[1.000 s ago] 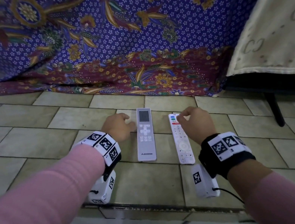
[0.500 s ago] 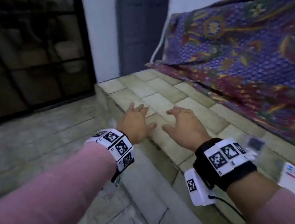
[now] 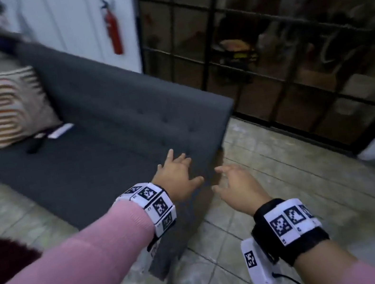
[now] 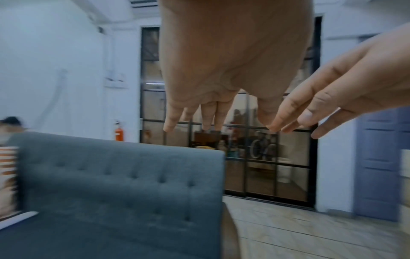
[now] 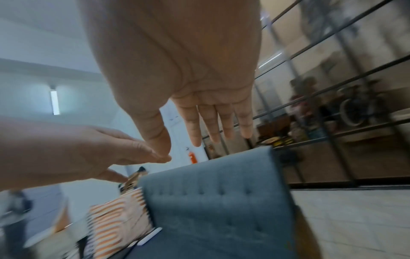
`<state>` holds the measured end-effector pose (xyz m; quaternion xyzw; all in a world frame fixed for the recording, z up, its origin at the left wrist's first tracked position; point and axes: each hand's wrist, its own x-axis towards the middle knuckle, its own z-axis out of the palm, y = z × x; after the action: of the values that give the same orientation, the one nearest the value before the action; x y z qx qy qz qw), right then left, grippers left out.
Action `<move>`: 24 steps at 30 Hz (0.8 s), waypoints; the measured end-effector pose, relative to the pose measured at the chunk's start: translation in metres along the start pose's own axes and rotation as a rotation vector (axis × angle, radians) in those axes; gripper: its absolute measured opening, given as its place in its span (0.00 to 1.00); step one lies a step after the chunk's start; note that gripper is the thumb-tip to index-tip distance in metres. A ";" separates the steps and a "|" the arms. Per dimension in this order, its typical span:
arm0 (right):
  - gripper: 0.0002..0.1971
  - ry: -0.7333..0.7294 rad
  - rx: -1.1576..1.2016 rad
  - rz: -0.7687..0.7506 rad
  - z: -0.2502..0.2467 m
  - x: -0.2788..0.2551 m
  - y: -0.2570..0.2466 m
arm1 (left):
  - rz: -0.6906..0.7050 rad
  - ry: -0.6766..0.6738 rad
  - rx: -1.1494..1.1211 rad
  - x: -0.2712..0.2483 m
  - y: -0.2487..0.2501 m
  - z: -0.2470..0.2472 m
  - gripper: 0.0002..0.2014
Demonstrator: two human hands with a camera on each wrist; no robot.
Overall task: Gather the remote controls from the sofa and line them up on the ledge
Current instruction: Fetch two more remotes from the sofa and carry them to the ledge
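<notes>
Fingers of the left hand (image 3: 177, 176) are spread and straight, holding nothing, palm down over the near end of the grey sofa (image 3: 96, 142); the right hand (image 3: 235, 187) has loose, relaxed fingers, also empty, just beside it above the tiled floor (image 3: 279, 200). Both arms in pink sleeves reach fwd. A white remote control (image 3: 60, 131) and a black remote control (image 3: 35, 143) lie on the sofa seat next to the striped cushion (image 3: 0, 107), well apart from the hands.

white remote (image 3: 60, 131), black remote (image 3: 34, 145), on sofa (image 3: 111, 140)

View swung off ledge & patterned cloth onto grey sofa (image 3: 111, 140). Both remotes left behind on ledge, out of frame. Left hand (image 3: 177, 176) & right hand (image 3: 237, 188) now empty, fingers spread, near sofa end.
</notes>
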<state>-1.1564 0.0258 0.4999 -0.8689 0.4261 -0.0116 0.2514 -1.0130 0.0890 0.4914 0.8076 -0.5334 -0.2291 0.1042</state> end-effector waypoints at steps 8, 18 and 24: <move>0.27 -0.264 -0.066 -0.332 0.133 0.091 -0.217 | -0.368 0.118 -0.073 -0.056 -0.244 -0.072 0.37; 0.25 -0.433 -0.178 -0.594 0.224 0.186 -0.383 | -0.675 0.194 -0.170 -0.078 -0.424 -0.116 0.37; 0.24 -0.528 -0.232 -0.652 0.256 0.261 -0.459 | -0.803 0.264 -0.269 -0.057 -0.511 -0.147 0.35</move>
<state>-0.5933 0.1745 0.4310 -0.9536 0.0490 0.1804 0.2359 -0.5456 0.3386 0.4235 0.9524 -0.1247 -0.2138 0.1781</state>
